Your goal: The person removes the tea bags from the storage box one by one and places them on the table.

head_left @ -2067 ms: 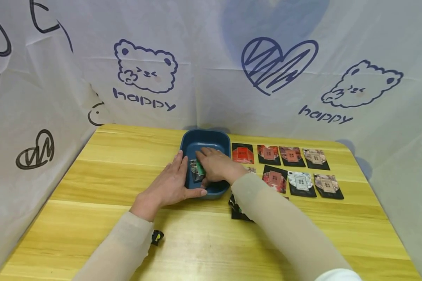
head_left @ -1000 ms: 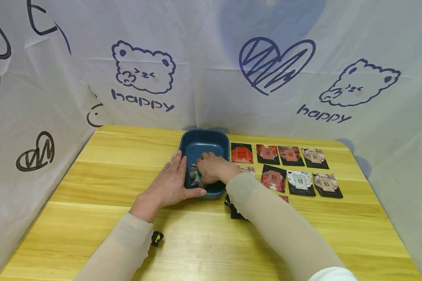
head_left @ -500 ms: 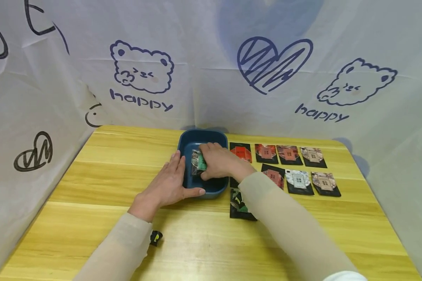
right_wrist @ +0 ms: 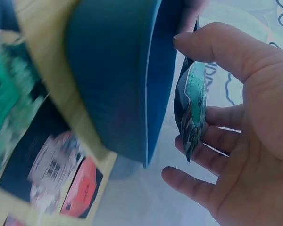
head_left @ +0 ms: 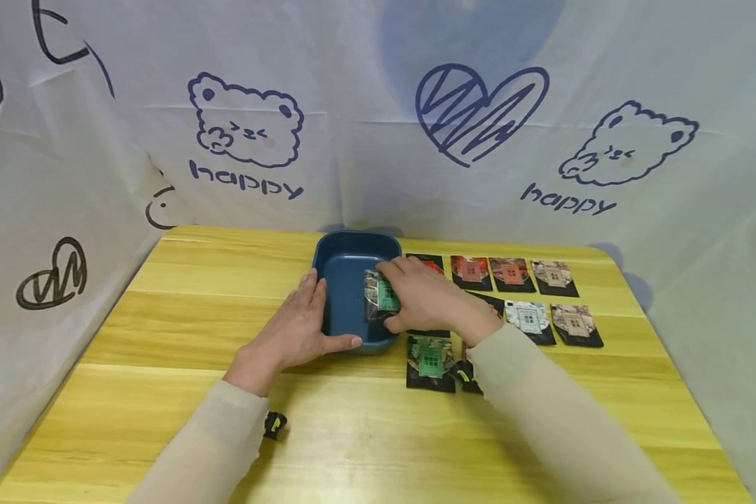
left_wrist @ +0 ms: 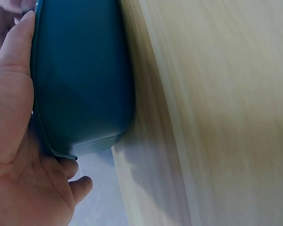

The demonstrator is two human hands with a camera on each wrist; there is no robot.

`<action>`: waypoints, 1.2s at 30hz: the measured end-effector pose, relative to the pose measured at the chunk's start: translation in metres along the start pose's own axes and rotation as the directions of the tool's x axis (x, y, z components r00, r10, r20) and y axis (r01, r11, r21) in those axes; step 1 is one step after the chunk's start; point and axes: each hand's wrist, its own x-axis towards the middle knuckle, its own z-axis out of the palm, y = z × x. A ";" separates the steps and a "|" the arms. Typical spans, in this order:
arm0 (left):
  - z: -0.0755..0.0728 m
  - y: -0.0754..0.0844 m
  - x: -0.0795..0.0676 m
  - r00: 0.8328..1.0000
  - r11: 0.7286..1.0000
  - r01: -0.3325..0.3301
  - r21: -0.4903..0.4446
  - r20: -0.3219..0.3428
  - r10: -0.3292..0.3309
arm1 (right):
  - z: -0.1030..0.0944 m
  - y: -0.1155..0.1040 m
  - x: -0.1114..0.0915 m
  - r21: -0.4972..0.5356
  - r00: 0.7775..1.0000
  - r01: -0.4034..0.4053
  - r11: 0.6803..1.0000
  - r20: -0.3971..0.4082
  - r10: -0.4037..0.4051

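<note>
My left hand clasps the near left corner of a blue plastic bin, its thumb along the front rim and its fingers down the left side. A flat black sachet with a green label is pinched by my right hand above the bin's right part. In the right wrist view this sachet stands edge-on beside the bin's rim, between thumb and fingers. Just outside the bin lies a green-labelled sachet. My right hand and forearm partly cover several other sachets.
Sachets with red, white and beige labels lie in rows on the wooden table, among them a white one. One small black wrapped piece lies by my left sleeve, another by my right. A white drawn-on cloth stands behind.
My right hand has risen from inside the bin and moved right with the green-labelled sachet. More of the bin's floor shows. My left hand has kept its place on the bin.
</note>
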 end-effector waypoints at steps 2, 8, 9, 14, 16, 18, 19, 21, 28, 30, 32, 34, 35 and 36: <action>0.000 0.000 0.000 1.000 1.000 0.001 0.004 -0.005 -0.001 | 0.000 0.006 -0.012 0.000 1.000 -0.002 1.000 -0.013 0.002; 0.000 0.001 0.000 1.000 1.000 0.009 -0.004 -0.013 -0.009 | 0.002 0.036 -0.059 0.049 0.996 -0.066 0.997 -0.054 0.069; 0.001 0.001 0.001 1.000 1.000 0.011 -0.007 -0.012 -0.011 | 0.003 0.042 -0.067 0.054 0.995 -0.080 0.995 -0.058 0.083; 0.000 0.004 0.000 0.999 0.999 0.033 -0.018 0.001 -0.033 | 0.012 0.074 -0.111 0.041 0.987 -0.144 0.989 -0.062 0.146; -0.001 0.005 0.000 0.999 0.999 0.041 -0.024 0.008 -0.041 | 0.017 0.085 -0.128 0.029 0.982 -0.177 0.984 -0.056 0.178; -0.002 0.004 0.000 0.999 0.999 0.044 -0.027 0.013 -0.044 | 0.023 0.095 -0.144 0.015 0.978 -0.201 0.979 -0.053 0.202; -0.002 0.004 0.000 0.999 0.998 0.046 -0.030 0.016 -0.046 | 0.026 0.100 -0.152 0.010 0.976 -0.212 0.977 -0.046 0.212; -0.003 0.004 0.001 0.999 0.998 0.048 -0.033 0.018 -0.047 | 0.032 0.108 -0.164 0.011 0.973 -0.229 0.973 -0.026 0.229; -0.005 0.000 -0.001 0.999 0.999 0.042 -0.031 0.009 -0.041 | 0.056 0.127 -0.179 0.049 0.971 -0.237 0.970 0.045 0.235; -0.005 0.000 -0.001 0.999 0.999 0.037 -0.035 0.009 -0.037 | 0.060 0.130 -0.179 0.057 0.970 -0.240 0.969 0.061 0.237; -0.005 0.001 0.000 0.999 0.999 0.034 -0.038 0.012 -0.033 | 0.063 0.132 -0.180 0.059 0.968 -0.245 0.968 0.079 0.240; -0.004 0.002 0.001 0.999 0.999 0.032 -0.040 0.017 -0.031 | 0.064 0.134 -0.180 0.061 0.964 -0.253 0.966 0.095 0.247; -0.004 0.003 0.001 0.999 0.999 0.032 -0.041 0.021 -0.032 | 0.065 0.134 -0.180 0.061 0.962 -0.259 0.964 0.105 0.252; -0.004 0.003 0.001 0.999 0.999 0.034 -0.040 0.027 -0.033 | 0.065 0.135 -0.181 0.061 0.960 -0.265 0.962 0.114 0.257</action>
